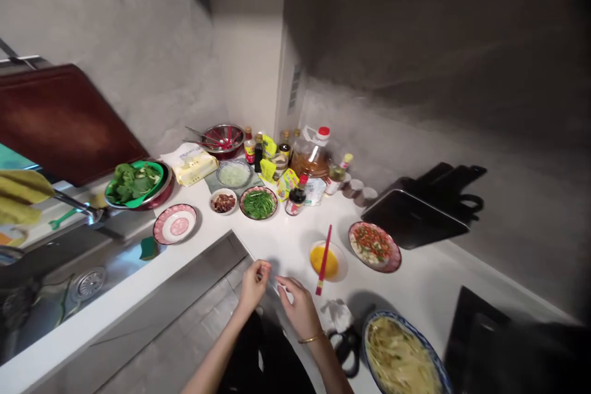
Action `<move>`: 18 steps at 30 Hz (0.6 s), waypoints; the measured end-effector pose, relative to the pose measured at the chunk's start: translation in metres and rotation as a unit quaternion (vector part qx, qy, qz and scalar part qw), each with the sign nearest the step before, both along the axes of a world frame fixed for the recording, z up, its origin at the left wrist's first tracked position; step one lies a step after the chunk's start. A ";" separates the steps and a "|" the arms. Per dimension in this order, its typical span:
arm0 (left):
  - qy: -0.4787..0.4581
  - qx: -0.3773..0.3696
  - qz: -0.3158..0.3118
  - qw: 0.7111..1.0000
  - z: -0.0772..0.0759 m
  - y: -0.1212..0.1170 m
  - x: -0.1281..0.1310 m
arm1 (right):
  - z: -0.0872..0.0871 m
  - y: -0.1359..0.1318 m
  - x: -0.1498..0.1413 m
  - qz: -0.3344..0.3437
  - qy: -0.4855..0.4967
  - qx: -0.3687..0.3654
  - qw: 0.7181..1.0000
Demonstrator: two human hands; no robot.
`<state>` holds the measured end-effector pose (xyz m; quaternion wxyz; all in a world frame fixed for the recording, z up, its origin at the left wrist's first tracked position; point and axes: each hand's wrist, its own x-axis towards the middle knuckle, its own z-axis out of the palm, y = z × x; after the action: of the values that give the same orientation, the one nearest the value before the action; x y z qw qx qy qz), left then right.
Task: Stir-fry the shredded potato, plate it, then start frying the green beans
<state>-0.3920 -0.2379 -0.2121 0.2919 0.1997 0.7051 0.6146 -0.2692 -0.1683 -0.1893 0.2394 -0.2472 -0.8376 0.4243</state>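
Observation:
My left hand (pixel 253 284) and my right hand (pixel 298 304) meet over the front edge of the white counter (pixel 286 240). The fingers of both are pinched together on something small that I cannot make out. A gold bangle circles my right wrist. Just beyond my right hand a small white bowl of beaten egg (pixel 324 260) stands with a red chopstick (pixel 324 252) resting across it. To the right of that bowl is a plate of chopped red and white ingredients (pixel 374 245).
A large bowl of shredded pale strips (pixel 401 357) sits at the lower right, black scissors (pixel 347 348) beside it. Bowls of green beans (pixel 259 203), dried chillies (pixel 224 202), greens (pixel 136 181), an oil bottle (pixel 313 157) and sauce bottles crowd the corner. Sink (pixel 69 265) on the left, dark trays (pixel 415 215) to the right.

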 end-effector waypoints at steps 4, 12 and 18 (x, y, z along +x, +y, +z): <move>0.032 -0.013 0.044 0.998 -0.003 -0.009 -0.038 | -0.004 0.017 -0.057 0.048 0.002 -0.021 0.999; 0.063 0.004 0.118 0.991 0.023 0.006 -0.157 | 0.021 0.101 -0.259 0.078 -0.093 0.023 0.992; 0.058 0.013 0.141 0.988 0.020 0.019 -0.244 | 0.034 0.190 -0.470 0.000 -0.155 0.070 0.985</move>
<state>-0.6365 -0.2193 -0.1923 0.1584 0.1367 0.7340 0.6461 -0.7395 0.0220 -0.1554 0.1230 -0.2922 -0.8924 0.3210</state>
